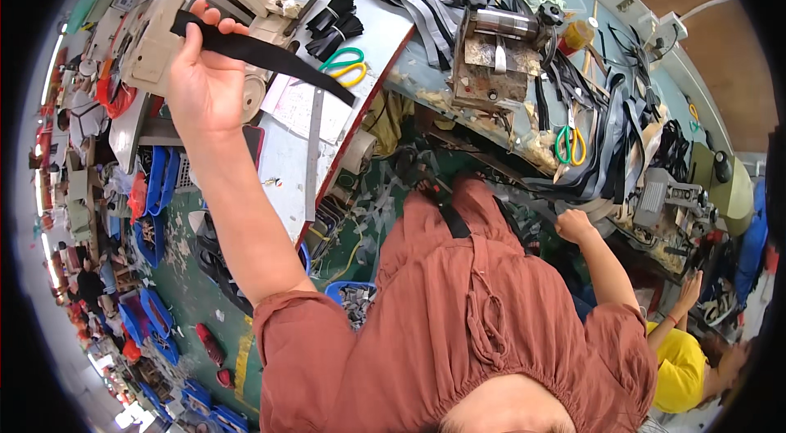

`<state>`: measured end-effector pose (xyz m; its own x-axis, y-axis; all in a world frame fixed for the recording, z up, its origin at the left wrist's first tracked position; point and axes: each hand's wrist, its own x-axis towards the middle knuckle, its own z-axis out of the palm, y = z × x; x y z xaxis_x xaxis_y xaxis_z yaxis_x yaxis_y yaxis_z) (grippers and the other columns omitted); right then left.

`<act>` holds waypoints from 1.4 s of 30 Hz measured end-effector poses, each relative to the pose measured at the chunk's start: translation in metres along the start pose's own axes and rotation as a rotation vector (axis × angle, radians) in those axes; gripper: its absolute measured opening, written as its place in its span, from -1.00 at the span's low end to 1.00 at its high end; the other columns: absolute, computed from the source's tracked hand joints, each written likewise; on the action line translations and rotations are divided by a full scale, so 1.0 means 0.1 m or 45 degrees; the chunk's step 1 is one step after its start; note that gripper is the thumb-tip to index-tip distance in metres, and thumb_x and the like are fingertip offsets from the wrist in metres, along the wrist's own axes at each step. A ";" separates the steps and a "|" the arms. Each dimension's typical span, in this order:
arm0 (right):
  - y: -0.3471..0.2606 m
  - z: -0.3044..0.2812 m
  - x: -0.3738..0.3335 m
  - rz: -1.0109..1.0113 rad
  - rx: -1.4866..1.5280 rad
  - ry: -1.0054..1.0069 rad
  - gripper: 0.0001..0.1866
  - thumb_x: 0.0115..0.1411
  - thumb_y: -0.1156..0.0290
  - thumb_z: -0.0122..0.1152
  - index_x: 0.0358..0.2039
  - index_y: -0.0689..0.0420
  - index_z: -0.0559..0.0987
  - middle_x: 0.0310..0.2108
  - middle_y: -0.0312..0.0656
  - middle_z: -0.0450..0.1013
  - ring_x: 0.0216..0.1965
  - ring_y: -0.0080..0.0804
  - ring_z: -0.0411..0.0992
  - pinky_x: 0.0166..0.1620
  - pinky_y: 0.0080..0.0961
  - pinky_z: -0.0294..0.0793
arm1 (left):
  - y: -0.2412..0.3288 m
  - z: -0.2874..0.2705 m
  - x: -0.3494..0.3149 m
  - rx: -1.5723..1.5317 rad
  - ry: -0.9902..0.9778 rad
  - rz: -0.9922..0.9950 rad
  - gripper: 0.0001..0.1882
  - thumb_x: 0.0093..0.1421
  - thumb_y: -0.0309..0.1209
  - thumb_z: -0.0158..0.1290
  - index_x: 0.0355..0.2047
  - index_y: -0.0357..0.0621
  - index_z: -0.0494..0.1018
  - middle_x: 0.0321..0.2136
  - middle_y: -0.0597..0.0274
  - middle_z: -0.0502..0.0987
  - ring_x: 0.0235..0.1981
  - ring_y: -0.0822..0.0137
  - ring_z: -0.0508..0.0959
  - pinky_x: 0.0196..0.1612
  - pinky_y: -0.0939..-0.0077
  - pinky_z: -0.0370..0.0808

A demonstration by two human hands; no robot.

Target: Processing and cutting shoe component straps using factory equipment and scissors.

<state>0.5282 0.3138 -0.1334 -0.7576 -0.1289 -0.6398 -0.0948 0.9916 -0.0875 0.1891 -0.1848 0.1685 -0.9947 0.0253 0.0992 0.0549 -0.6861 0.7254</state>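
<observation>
My left hand (209, 77) is raised over the left end of the white table, closed on a black fabric strap (260, 54) pinched between thumb and fingers. The strap's loose end reaches right, over a written sheet of paper (304, 110). Under and beside it lie scissors (347, 66) with one green and one yellow handle, and black strap bundles (334, 26). A steel ruler (313, 159) lies along the table. My right hand (575, 226) is curled into a fist near the front edge of the blue-grey bench; what it holds, if anything, is hidden.
A beige sewing machine (155, 44) stands behind my left hand. On the bench are a roller machine (495, 52), more scissors (570, 145) and grey and black straps (602, 155). A person in yellow (678, 372) is at the right. A blue scrap basket (350, 295) stands on the floor.
</observation>
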 end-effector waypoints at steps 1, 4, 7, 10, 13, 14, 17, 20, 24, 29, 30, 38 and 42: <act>-0.04 -0.09 -0.02 -0.028 0.145 0.073 -0.99 -0.18 0.48 0.15 -0.66 0.10 0.53 -0.58 -0.09 0.45 -0.45 -0.06 0.45 -0.31 -0.22 0.43 | -0.05 0.05 -0.01 0.091 -0.008 0.008 -0.76 0.31 -0.41 -0.22 -0.13 -0.32 0.32 -0.39 0.18 0.45 -0.35 0.30 0.44 -0.12 0.34 0.41; -0.50 -0.86 -0.04 -0.365 0.404 0.514 -0.91 -0.16 0.56 0.11 -0.55 0.16 0.50 -0.58 -0.09 0.34 -0.40 -0.03 0.37 -0.37 -0.19 0.36 | -0.49 0.38 -0.17 0.339 -0.133 -0.030 -0.78 0.29 -0.42 -0.17 -0.18 -0.33 0.35 -0.36 0.13 0.48 -0.36 0.30 0.50 -0.17 0.43 0.45; -1.12 -1.99 -0.15 -0.546 0.707 0.682 -0.84 -0.04 0.57 0.14 -0.38 0.14 0.56 -0.49 -0.14 0.39 -0.36 -0.15 0.39 -0.31 -0.32 0.39 | -1.24 0.57 -0.54 0.512 -0.340 -0.216 -0.79 0.29 -0.41 -0.15 -0.20 -0.29 0.38 -0.44 0.18 0.52 -0.45 0.40 0.50 -0.28 0.54 0.43; -1.51 -2.69 -0.35 -0.705 1.053 0.794 -0.84 -0.06 0.59 0.26 -0.39 0.18 0.58 -0.48 -0.18 0.49 -0.44 -0.32 0.47 -0.36 -0.51 0.44 | -1.68 0.73 -0.95 0.621 -0.448 -0.415 -0.76 0.31 -0.39 -0.19 -0.16 -0.32 0.36 -0.42 0.15 0.52 -0.43 0.38 0.52 -0.24 0.55 0.42; -1.56 -3.02 -0.38 -0.548 1.041 0.942 -0.85 -0.10 0.53 0.33 -0.46 0.20 0.57 -0.48 -0.21 0.50 -0.50 -0.45 0.46 -0.44 -0.57 0.40 | -1.84 0.91 -1.19 0.493 -0.663 -0.544 -0.75 0.32 -0.39 -0.22 -0.19 -0.32 0.37 -0.40 0.20 0.51 -0.42 0.47 0.51 -0.28 0.63 0.42; -1.54 -3.07 -0.35 -0.502 1.020 1.076 -0.86 -0.10 0.53 0.33 -0.47 0.19 0.57 -0.51 -0.22 0.49 -0.53 -0.46 0.44 -0.47 -0.57 0.38 | -1.86 0.94 -1.22 0.527 -0.698 -0.580 -0.74 0.32 -0.37 -0.23 -0.17 -0.31 0.35 -0.38 0.21 0.50 -0.43 0.48 0.50 -0.31 0.66 0.41; -1.49 -3.10 -0.29 -0.403 1.192 1.176 -0.88 -0.06 0.52 0.32 -0.51 0.21 0.53 -0.63 -0.28 0.46 -0.65 -0.61 0.36 -0.56 -0.65 0.30 | -1.85 0.99 -1.27 0.354 -0.754 -0.696 -0.72 0.33 -0.32 -0.25 -0.15 -0.29 0.34 -0.38 0.22 0.48 -0.45 0.51 0.46 -0.35 0.67 0.40; -1.48 -3.16 -0.35 -0.266 1.461 1.014 -0.83 -0.02 0.47 0.32 -0.53 0.24 0.48 -0.67 -0.27 0.45 -0.67 -0.66 0.40 -0.58 -0.69 0.33 | -1.82 1.00 -1.27 0.477 -0.859 -0.690 -0.64 0.36 -0.24 -0.32 -0.15 -0.27 0.34 -0.42 0.25 0.47 -0.49 0.55 0.41 -0.42 0.68 0.36; -1.44 -3.05 -0.24 -0.262 1.550 1.028 -0.82 -0.05 0.45 0.36 -0.54 0.19 0.48 -0.68 -0.41 0.38 -0.65 -0.79 0.27 -0.60 -0.77 0.21 | -1.80 1.03 -1.29 0.723 -0.913 -0.605 -0.69 0.34 -0.28 -0.27 -0.14 -0.26 0.35 -0.44 0.31 0.44 -0.50 0.56 0.38 -0.40 0.69 0.34; -1.08 -2.36 0.28 -0.179 1.971 1.119 -0.73 0.05 0.26 0.26 -0.51 0.22 0.48 -0.62 -0.23 0.45 -0.56 -0.56 0.36 -0.44 -0.56 0.36 | -1.93 0.90 -1.34 0.594 -0.657 -0.723 -0.70 0.33 -0.39 -0.24 -0.06 -0.34 0.33 -0.47 0.28 0.40 -0.50 0.48 0.42 -0.38 0.62 0.37; -0.85 -2.10 0.46 0.021 1.746 1.155 -0.68 0.06 0.18 0.24 -0.47 0.23 0.51 -0.60 -0.17 0.45 -0.56 -0.47 0.38 -0.41 -0.52 0.37 | -1.91 0.84 -1.35 0.489 -0.589 -0.715 -0.69 0.33 -0.38 -0.22 -0.03 -0.33 0.30 -0.44 0.26 0.40 -0.50 0.45 0.40 -0.36 0.57 0.36; 0.77 -0.30 1.11 1.052 0.790 0.819 -0.51 -0.16 0.33 0.37 -0.23 0.19 0.39 -0.24 0.08 0.40 -0.25 0.06 0.45 -0.17 -0.17 0.46 | -1.83 0.71 -1.41 0.276 -0.229 -0.721 -0.67 0.32 -0.38 -0.21 0.05 -0.24 0.23 -0.37 0.23 0.42 -0.51 0.40 0.39 -0.31 0.43 0.36; 0.97 -0.43 1.09 1.046 0.705 0.495 -0.69 -0.09 0.43 0.18 -0.27 0.21 0.55 -0.21 0.11 0.46 -0.15 0.04 0.45 -0.12 -0.20 0.48 | -1.91 0.81 -1.44 0.610 -0.250 -0.602 -0.69 0.33 -0.37 -0.22 0.02 -0.28 0.21 -0.37 0.11 0.48 -0.46 0.28 0.50 -0.26 0.44 0.45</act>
<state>0.4087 0.3959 -0.1791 -0.6193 0.6864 -0.3813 0.7721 0.6205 -0.1372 0.3285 0.0014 0.0715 -0.8898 0.4038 -0.2125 -0.3028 -0.1741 0.9370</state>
